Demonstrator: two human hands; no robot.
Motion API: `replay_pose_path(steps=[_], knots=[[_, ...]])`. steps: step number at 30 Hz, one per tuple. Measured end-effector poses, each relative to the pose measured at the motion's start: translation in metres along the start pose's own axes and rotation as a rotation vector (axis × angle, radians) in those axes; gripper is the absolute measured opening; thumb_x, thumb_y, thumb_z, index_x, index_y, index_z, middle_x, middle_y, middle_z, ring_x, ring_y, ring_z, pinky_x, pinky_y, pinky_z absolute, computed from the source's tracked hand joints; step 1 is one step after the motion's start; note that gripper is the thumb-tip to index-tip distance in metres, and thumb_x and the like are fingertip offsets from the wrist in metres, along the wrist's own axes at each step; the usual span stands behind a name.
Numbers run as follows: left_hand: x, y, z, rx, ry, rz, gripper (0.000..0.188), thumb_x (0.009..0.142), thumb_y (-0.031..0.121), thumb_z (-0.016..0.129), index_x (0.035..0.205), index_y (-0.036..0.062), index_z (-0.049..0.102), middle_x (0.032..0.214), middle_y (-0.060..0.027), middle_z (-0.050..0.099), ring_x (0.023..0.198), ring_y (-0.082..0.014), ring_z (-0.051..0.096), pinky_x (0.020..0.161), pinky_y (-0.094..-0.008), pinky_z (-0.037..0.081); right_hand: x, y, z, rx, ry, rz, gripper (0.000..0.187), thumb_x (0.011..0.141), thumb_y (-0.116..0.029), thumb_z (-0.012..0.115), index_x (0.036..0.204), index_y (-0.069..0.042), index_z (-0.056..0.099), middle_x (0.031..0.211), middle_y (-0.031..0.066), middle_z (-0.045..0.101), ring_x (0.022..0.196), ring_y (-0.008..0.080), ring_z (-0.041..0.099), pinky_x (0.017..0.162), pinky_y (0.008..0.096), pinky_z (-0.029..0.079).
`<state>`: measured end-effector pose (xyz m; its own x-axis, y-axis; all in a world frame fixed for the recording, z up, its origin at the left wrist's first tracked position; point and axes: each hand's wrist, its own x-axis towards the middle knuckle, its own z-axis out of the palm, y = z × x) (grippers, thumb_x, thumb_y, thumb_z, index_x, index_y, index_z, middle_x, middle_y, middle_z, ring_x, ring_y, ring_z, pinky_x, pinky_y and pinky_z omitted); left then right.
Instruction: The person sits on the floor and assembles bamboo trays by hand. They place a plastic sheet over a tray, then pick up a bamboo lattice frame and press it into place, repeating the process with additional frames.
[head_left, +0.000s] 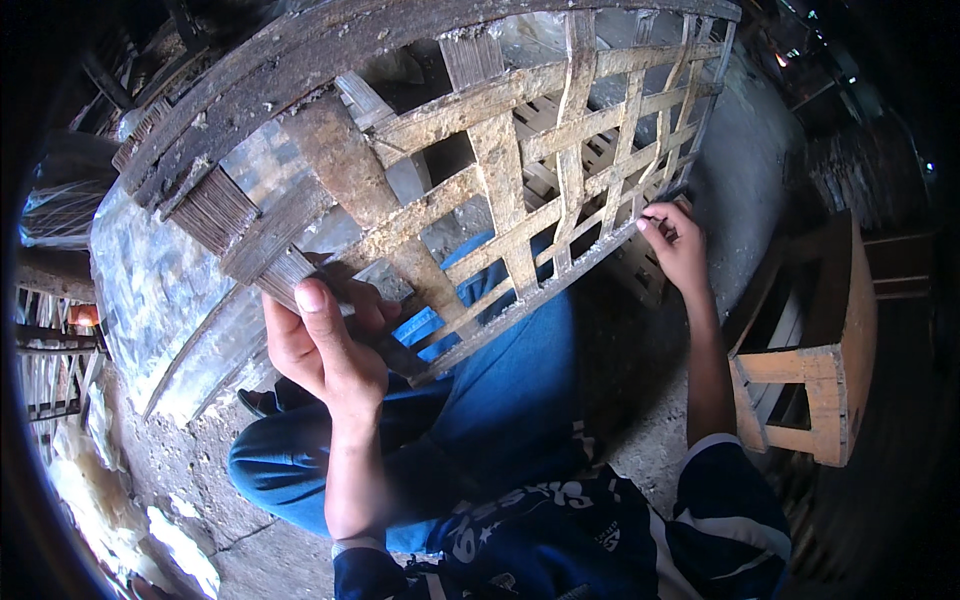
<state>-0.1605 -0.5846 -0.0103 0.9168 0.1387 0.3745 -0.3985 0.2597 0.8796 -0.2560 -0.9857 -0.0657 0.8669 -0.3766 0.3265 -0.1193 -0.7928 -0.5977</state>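
A worn woven bamboo lattice panel [500, 165] is held up at a tilt above my lap. Its flat strips cross in open squares, and a dark, dirt-flecked wooden rail runs along its upper side. My left hand [335, 345] is closed round the near left corner, thumb on top of a slat end [285, 270]; some of its fingers are hidden behind the wood. At the lower right, my right hand [678, 248] pinches the panel's narrow bottom edge [600, 245] between thumb and curled fingers.
An orange-brown wooden box-like frame [850, 350] stands on the right. Beyond the panel's left end is a large rounded shape with a pale, patchy surface [150, 290]. Crumpled whitish sheeting [90, 500] lies at the lower left on the rough grey floor [270, 550]. My blue-trousered legs [510, 390] are folded underneath.
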Motion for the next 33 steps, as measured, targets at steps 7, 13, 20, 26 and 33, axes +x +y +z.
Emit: replay_pose_path(steps=[7, 13, 20, 26, 33], knots=[[0.001, -0.001, 0.0, 0.007, 0.011, -0.003, 0.031, 0.112, 0.034, 0.046, 0.108, 0.0036, 0.051, 0.067, -0.0054, 0.052, 0.052, -0.0117, 0.05, 0.047, -0.0261, 0.047, 0.001, 0.016, 0.009, -0.031, 0.096, -0.037, 0.01, 0.095, -0.009, 0.072, 0.099, -0.001, 0.068, 0.088, 0.002, 0.066, 0.074, 0.009, 0.057, 0.069, 0.0266, 0.048], [0.001, -0.004, -0.003, 0.025, 0.049, -0.021, 0.031, 0.111, 0.034, 0.046, 0.106, 0.0038, 0.051, 0.068, -0.0056, 0.053, 0.052, -0.0123, 0.05, 0.047, -0.0268, 0.048, -0.023, -0.038, 0.025, -0.047, 0.104, -0.181, 0.017, 0.09, -0.007, 0.077, 0.105, -0.003, 0.071, 0.091, 0.0037, 0.063, 0.07, 0.0113, 0.057, 0.062, 0.026, 0.045], [0.001, -0.001, 0.001, 0.039, 0.041, 0.003, 0.032, 0.111, 0.034, 0.046, 0.107, 0.003, 0.051, 0.068, -0.0062, 0.054, 0.053, -0.0126, 0.051, 0.047, -0.0267, 0.048, -0.011, -0.054, 0.016, -0.04, -0.117, 0.004, 0.018, 0.081, -0.01, 0.085, 0.095, -0.005, 0.076, 0.085, 0.0026, 0.063, 0.07, 0.012, 0.053, 0.063, 0.0291, 0.043], [-0.001, 0.006, 0.004, 0.062, -0.005, 0.019, 0.036, 0.111, 0.036, 0.045, 0.106, 0.0015, 0.051, 0.067, -0.0072, 0.055, 0.053, -0.0118, 0.051, 0.048, -0.0256, 0.05, 0.005, -0.04, 0.019, 0.046, -0.245, 0.171, 0.013, 0.081, -0.007, 0.083, 0.09, -0.004, 0.075, 0.083, 0.0052, 0.066, 0.071, 0.0162, 0.062, 0.067, 0.0308, 0.047], [-0.002, 0.004, 0.0, 0.037, -0.014, -0.012, 0.036, 0.111, 0.036, 0.048, 0.111, 0.0004, 0.053, 0.071, -0.0067, 0.057, 0.054, -0.0109, 0.052, 0.049, -0.0266, 0.053, -0.011, -0.051, 0.033, -0.368, -0.051, -0.031, 0.008, 0.096, -0.01, 0.068, 0.099, -0.002, 0.066, 0.084, 0.0078, 0.063, 0.066, 0.0156, 0.059, 0.064, 0.032, 0.047]])
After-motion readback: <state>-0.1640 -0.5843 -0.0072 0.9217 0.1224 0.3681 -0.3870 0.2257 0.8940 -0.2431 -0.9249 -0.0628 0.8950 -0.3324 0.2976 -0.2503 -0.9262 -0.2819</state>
